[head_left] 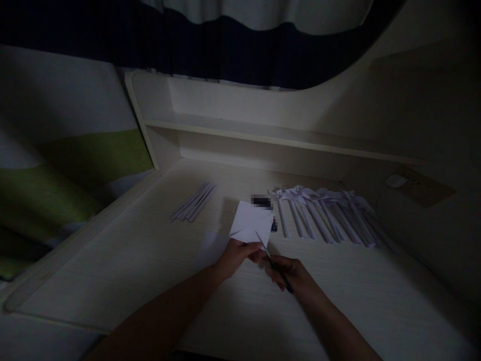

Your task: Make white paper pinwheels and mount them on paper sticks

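Note:
A square piece of white paper (pixel 251 220) is pinched at its lower edge by my left hand (pixel 240 254), thumb on top. Cuts run in from the paper's lower left corner and its lower right side. My right hand (pixel 291 276) is closed around the dark handles of a pair of scissors (pixel 271 261). The blades point up and left and lie at the paper's lower right part, close to my left fingertips. Below and left of my left hand, another white sheet (pixel 210 246) lies flat on the desk.
Several rolled paper sticks (pixel 194 201) lie in a bunch at the left. At the right is a row of paper pinwheels on sticks (pixel 326 213). A partly blurred dark object (pixel 274 226) sits behind the paper. The desk (pixel 150 281) has a shelf (pixel 240 131) at its back; curtains (pixel 86 165) hang left.

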The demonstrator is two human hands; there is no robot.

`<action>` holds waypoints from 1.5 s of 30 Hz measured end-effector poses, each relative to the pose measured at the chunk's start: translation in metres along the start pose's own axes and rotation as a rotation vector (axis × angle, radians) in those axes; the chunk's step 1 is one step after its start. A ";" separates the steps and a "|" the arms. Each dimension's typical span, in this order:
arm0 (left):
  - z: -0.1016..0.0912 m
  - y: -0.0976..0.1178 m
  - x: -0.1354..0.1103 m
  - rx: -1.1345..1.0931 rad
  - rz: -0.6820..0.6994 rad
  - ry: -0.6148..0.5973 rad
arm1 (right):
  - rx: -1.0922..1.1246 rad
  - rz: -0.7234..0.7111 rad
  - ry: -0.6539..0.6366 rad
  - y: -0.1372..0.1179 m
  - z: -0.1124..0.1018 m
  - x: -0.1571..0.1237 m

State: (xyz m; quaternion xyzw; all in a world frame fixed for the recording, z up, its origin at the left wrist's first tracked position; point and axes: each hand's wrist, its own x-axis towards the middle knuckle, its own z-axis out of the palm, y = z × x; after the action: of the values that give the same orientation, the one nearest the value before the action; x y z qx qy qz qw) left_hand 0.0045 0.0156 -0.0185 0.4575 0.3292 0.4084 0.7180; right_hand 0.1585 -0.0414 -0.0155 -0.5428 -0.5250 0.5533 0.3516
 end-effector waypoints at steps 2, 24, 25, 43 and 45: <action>0.000 0.000 0.000 0.009 -0.002 -0.005 | 0.018 -0.009 0.029 0.001 0.002 -0.001; 0.002 0.000 -0.003 -0.007 0.011 -0.005 | -0.031 0.000 0.118 -0.004 0.004 -0.005; 0.001 0.000 -0.002 -0.018 0.025 0.015 | -0.023 0.004 0.138 -0.003 0.004 -0.006; -0.032 0.012 0.012 -0.079 -0.005 0.109 | -0.154 0.058 -0.002 0.016 -0.016 -0.004; -0.034 0.012 0.014 -0.062 0.041 0.196 | -0.153 0.056 -0.043 0.017 -0.020 -0.002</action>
State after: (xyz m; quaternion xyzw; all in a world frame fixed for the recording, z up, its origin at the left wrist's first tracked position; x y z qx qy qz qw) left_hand -0.0211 0.0444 -0.0215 0.3998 0.3756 0.4758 0.6875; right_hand 0.1809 -0.0432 -0.0285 -0.5706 -0.5580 0.5323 0.2822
